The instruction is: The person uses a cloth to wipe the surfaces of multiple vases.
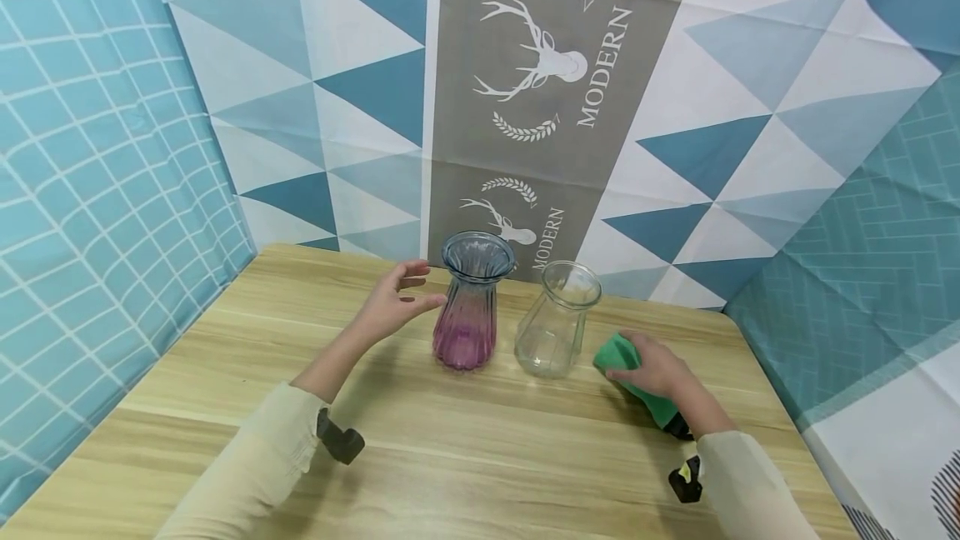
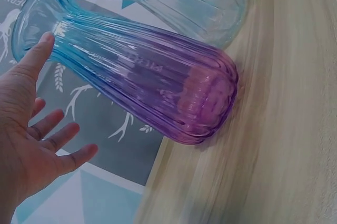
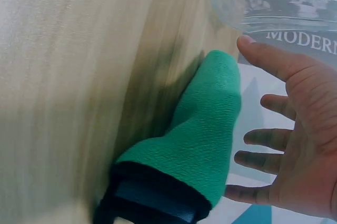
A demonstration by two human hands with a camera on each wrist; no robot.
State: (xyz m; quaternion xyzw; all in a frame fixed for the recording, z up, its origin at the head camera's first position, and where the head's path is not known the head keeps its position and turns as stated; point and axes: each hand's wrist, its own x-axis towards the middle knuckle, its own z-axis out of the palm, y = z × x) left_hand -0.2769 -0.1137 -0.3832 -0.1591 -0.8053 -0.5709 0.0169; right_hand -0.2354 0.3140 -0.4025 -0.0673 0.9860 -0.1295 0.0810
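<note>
A ribbed glass vase [image 1: 465, 315], blue at the flared rim and purple at the base, stands upright near the back of the table. Just left of it is my left hand [image 1: 397, 302], fingers spread and thumb tip close to the glass; the left wrist view shows the thumb at the neck of the vase [image 2: 142, 66]. A clear glass vase [image 1: 551, 327] stands to its right. My right hand [image 1: 652, 365] reaches over a green fabric piece with a black end [image 3: 195, 124]. In the right wrist view that hand's fingers are spread beside the fabric, not curled round it.
The wooden table [image 1: 450, 457] meets a patterned cloth backdrop [image 1: 367, 107] close behind the vases. Blue gridded cloth [image 1: 97, 148] hangs on the left. A dark wrist mount [image 1: 339, 437] sits on the left forearm, another [image 1: 686, 480] on the right.
</note>
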